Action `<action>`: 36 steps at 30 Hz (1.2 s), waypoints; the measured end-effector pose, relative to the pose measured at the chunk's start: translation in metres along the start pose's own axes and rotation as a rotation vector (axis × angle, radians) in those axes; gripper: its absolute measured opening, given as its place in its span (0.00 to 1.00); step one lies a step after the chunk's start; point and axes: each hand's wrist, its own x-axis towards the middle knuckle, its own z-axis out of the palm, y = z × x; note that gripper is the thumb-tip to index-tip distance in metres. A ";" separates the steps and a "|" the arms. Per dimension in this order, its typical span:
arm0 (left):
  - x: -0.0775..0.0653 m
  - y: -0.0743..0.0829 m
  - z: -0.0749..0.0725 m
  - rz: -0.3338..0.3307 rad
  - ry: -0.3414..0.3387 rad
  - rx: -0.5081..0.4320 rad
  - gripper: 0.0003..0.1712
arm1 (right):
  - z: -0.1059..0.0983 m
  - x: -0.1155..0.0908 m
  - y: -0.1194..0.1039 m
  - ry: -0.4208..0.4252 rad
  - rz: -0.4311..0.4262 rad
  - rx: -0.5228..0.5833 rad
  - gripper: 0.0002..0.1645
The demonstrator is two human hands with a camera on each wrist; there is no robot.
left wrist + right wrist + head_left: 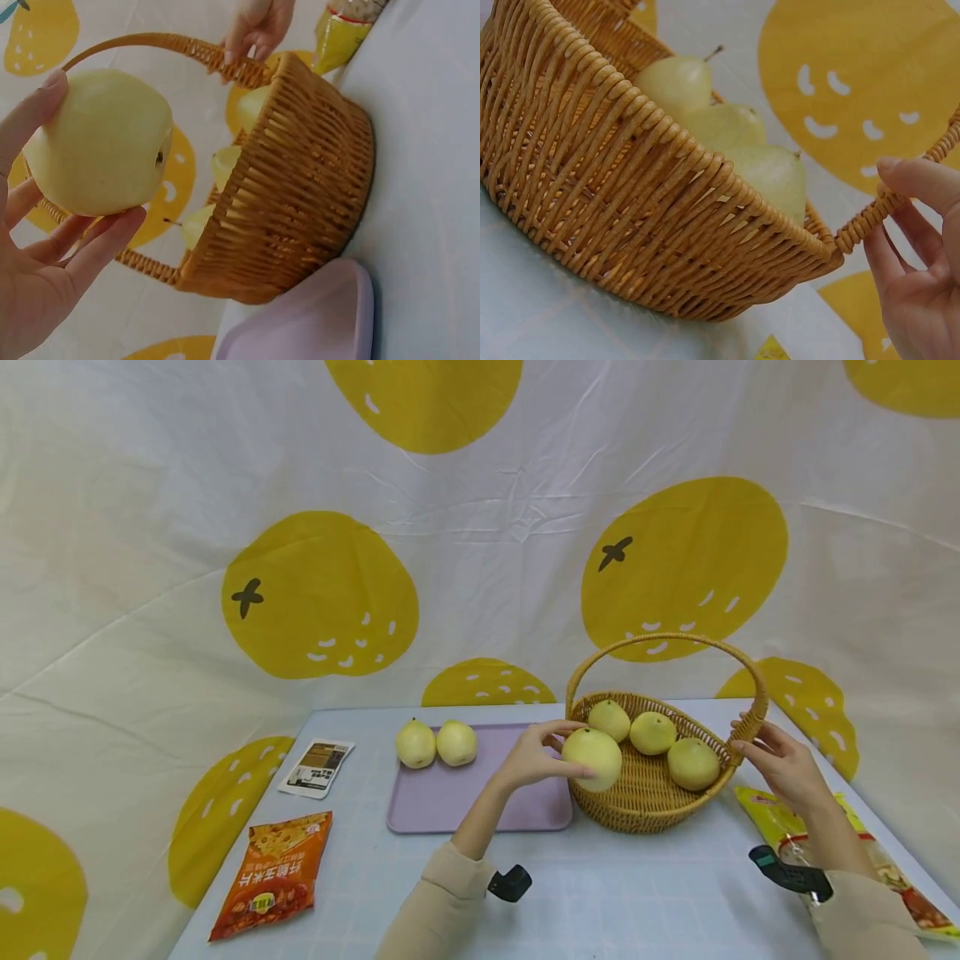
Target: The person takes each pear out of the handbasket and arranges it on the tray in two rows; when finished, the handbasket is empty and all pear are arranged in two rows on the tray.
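My left hand (534, 757) holds a pale yellow-green pear (105, 142) between thumb and fingers, over the left side of a wicker basket (630, 172). Three more pears lie inside the basket, including one pear (693, 764) near its right rim. With thumb and fingers, my right hand (922, 255) grips the basket's handle (870, 217) low on the right, close to the rim. Left of the basket stands a lilac tray (442, 802). Two pears sit side by side at its back left, the outer pear (416, 743) and the inner pear (457, 742).
An orange snack bag (273, 877) lies at the table's left, with a small white-and-brown packet (317, 768) behind it. Under my right forearm is a yellow bag (900, 881). A white cloth (495, 577) printed with yellow fruit hangs behind the table.
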 end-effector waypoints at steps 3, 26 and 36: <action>-0.008 -0.004 -0.016 -0.030 0.017 -0.026 0.35 | 0.000 0.000 0.001 0.006 0.002 0.002 0.38; 0.004 -0.064 -0.096 -0.480 0.168 0.280 0.40 | -0.001 0.001 0.004 -0.001 -0.032 -0.024 0.35; 0.025 -0.064 -0.084 -0.549 0.080 0.618 0.26 | -0.001 0.001 0.004 -0.004 -0.036 -0.011 0.36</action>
